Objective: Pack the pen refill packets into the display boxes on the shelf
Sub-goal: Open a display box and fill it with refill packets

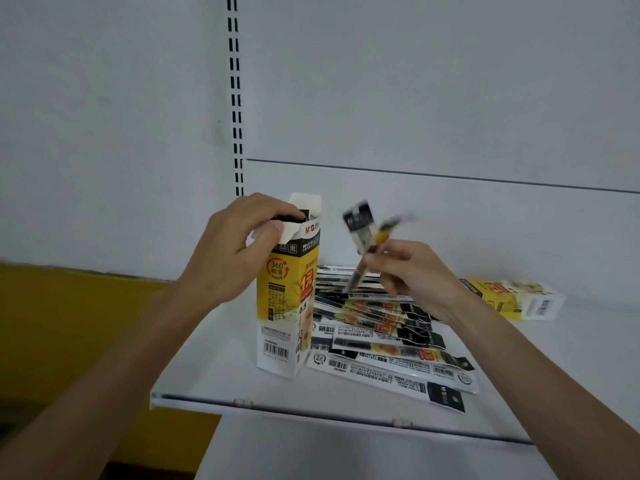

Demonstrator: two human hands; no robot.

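Observation:
A tall yellow-and-white display box (287,306) stands upright on the white shelf (214,368). My left hand (235,251) grips its open top, fingers over the rim and the flaps. My right hand (412,275) holds a pen refill packet or two (363,237) in the air just right of the box's top; the packets are blurred. Several more refill packets (388,337) lie in a loose pile on the shelf right of the box. A second display box (512,299) lies flat at the right, partly behind my right wrist.
The shelf's front edge (311,410) carries a price rail with two small clips. A slotted black upright (235,98) runs up the white back panel. A yellow surface (69,323) lies lower left, beyond the shelf's left end.

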